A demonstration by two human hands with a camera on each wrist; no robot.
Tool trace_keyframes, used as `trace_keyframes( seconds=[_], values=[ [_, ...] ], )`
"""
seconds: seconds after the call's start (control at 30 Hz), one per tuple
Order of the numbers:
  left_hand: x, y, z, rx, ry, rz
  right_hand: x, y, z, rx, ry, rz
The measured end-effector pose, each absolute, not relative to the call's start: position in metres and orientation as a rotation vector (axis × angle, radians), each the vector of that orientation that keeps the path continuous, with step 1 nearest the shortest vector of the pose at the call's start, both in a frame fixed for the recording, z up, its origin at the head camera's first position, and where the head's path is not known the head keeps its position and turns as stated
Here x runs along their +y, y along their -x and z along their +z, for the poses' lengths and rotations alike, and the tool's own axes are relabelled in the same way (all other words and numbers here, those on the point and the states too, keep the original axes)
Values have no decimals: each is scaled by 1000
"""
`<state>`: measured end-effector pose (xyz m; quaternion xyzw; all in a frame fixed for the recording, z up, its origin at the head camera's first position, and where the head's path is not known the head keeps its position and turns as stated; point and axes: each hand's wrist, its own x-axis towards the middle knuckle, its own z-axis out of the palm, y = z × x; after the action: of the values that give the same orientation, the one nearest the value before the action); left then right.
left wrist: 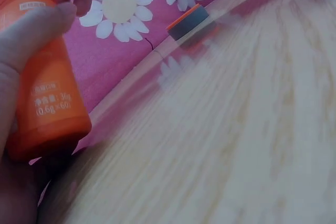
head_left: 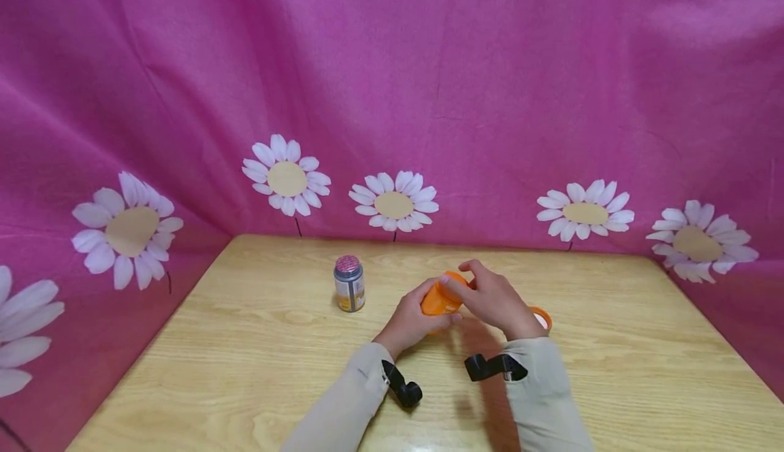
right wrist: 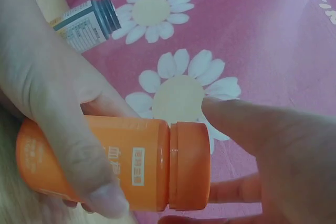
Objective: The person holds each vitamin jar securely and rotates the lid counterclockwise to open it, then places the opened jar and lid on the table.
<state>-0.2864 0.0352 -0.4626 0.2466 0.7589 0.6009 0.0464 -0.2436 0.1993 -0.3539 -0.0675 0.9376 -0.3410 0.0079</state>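
Note:
My left hand grips an orange bottle round its body, thumb along its printed side. In the right wrist view the bottle lies sideways with its orange cap seated on the neck. My right hand is beside the cap, thumb held off it and fingers extended past its end; whether a fingertip touches the cap is unclear. A dark grey bottle with a pinkish top and no screw cap stands on the table to the left. A loose dark lid with an orange rim lies on the right, partly behind my right wrist.
The wooden table ends at a magenta cloth printed with white flowers, which hangs at the back and both sides. A black wrist camera is strapped over each sleeve.

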Motion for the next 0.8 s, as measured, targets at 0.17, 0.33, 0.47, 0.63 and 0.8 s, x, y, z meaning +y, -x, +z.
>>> trace_keyframes(
  seconds=[0.17,0.33,0.47,0.63,0.8],
  values=[
    [35,288,-464,2358,-746,1811,196,244,-354,2987,164,-1018],
    [35,288,-464,2396,-743,1788,195,244,-355,3053,108,-929],
    [36,290,-466,2399,-738,1778,195,244,-354,3064,78,-913],
    [36,290,-464,2378,-743,1785,195,245,-352,3050,106,-959],
    [35,290,-463,2353,-736,1789,196,246,-352,3018,154,-991]
  ],
)
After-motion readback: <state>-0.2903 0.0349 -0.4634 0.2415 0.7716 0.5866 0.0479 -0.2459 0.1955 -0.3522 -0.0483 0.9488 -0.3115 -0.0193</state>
